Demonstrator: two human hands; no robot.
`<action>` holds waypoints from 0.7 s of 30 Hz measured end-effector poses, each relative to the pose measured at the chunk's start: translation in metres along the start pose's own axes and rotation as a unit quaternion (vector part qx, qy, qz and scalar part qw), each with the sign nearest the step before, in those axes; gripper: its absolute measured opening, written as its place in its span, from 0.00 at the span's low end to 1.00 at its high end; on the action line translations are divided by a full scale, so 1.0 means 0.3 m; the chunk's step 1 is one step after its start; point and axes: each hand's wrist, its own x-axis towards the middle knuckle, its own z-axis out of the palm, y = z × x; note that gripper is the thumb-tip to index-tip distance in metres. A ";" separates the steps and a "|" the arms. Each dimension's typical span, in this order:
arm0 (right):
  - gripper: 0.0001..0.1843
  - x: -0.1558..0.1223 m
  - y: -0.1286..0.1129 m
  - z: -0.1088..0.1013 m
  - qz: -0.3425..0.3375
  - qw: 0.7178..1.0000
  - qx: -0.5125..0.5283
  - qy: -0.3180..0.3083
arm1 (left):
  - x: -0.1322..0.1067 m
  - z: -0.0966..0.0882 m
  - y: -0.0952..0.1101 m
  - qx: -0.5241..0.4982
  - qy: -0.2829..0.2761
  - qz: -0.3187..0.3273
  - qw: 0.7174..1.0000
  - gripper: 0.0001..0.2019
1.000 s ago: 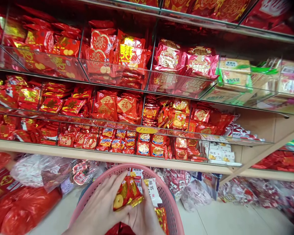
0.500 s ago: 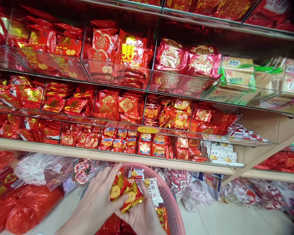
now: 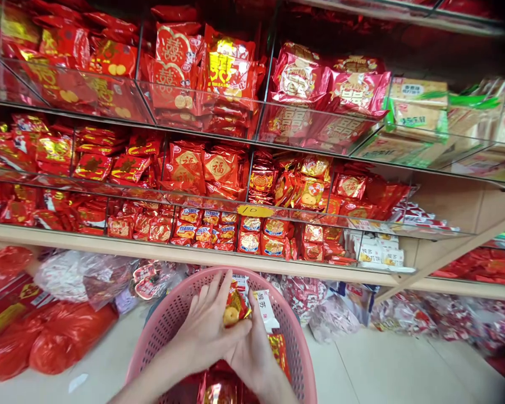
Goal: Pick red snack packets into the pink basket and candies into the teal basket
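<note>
Packets in red and gold foil [image 3: 234,310] sit pinched between both hands, above the pink basket [image 3: 298,336] and toward its far rim; how many are in the grip cannot be told. The left hand [image 3: 209,324] lies along their left side, fingers nearly straight and close together, its thumb reaching across toward the other palm. The right hand [image 3: 255,345] is cupped against their right side, thumb raised, so the space between the palms is narrow and filled by the foil.

Inside the basket, a white packet [image 3: 265,310] leans near the far right edge, just beyond the right thumb. Another red-and-gold packet [image 3: 279,349] rests by the right wall, and red packets [image 3: 219,387] lie at the near edge, partly hidden under the wrists. Beyond the far rim runs the shelf's lower front edge [image 3: 185,253], with small packets [image 3: 249,241] stacked above it.

The step in hand looks like gathering or handling the foil packets together. A next move would seem to call for even pressure from both palms, lest the slippery wrappers slide apart.
</note>
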 end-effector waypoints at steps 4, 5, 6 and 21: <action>0.34 -0.006 -0.006 -0.003 0.001 1.000 0.009 -0.008 | 0.020 -0.041 -0.022 -0.093 -0.070 -0.017 0.993 0.30; 0.33 -0.008 -0.007 -0.004 0.003 1.000 0.008 -0.004 | 0.025 -0.053 -0.027 -0.102 -0.066 -0.013 0.993 0.29; 0.32 -0.009 -0.009 -0.005 0.005 1.000 0.006 0.001 | 0.031 -0.065 -0.034 -0.115 -0.063 -0.007 0.991 0.30; 0.29 -0.034 -0.072 0.008 0.023 0.994 -0.095 0.051 | 0.044 -0.049 -0.082 -0.441 -0.150 -0.029 0.884 0.27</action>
